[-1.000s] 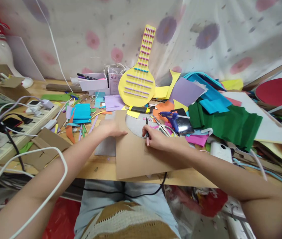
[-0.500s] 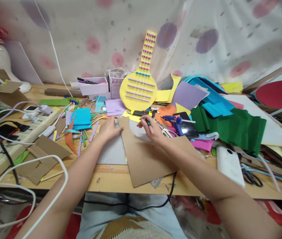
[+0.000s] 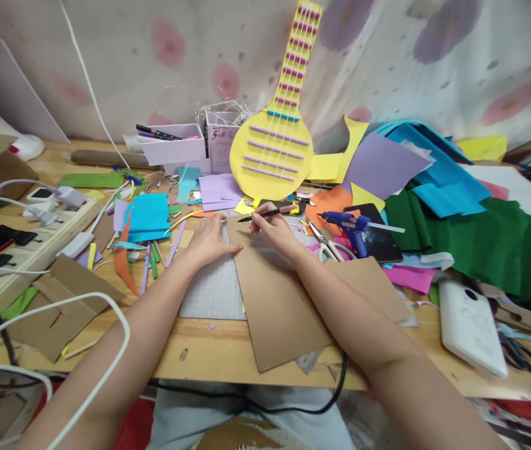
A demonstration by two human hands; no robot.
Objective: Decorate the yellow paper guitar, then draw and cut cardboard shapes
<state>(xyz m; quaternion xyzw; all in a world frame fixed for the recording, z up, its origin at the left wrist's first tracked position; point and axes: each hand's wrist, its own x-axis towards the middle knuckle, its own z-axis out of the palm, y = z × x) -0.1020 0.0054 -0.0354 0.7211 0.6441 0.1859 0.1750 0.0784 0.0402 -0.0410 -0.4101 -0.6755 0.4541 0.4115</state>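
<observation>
A brown cardboard sheet (image 3: 277, 306) lies tilted on a grey cutting mat (image 3: 211, 290) at the desk's front edge. My left hand (image 3: 209, 240) rests flat on the mat, fingers stretched out against the sheet's left edge. My right hand (image 3: 271, 231) pinches a black pen (image 3: 268, 214), held nearly level with its tip pointing left above the sheet's top corner. A grey disc (image 3: 300, 232) lies partly hidden under my right hand.
A yellow paper guitar (image 3: 277, 140) leans on the curtain. Scissors (image 3: 324, 240), a blue glue gun (image 3: 352, 225), a dark phone (image 3: 380, 240), green paper (image 3: 481, 247) and a white device (image 3: 471, 325) crowd the right. Paper scraps, cardboard pieces (image 3: 65, 300), a power strip (image 3: 25, 250) and cables fill the left.
The cardboard has turned and slid right, baring the mat. My right hand rose from the sheet's middle to its top corner and laid the pen level. The view moved closer.
</observation>
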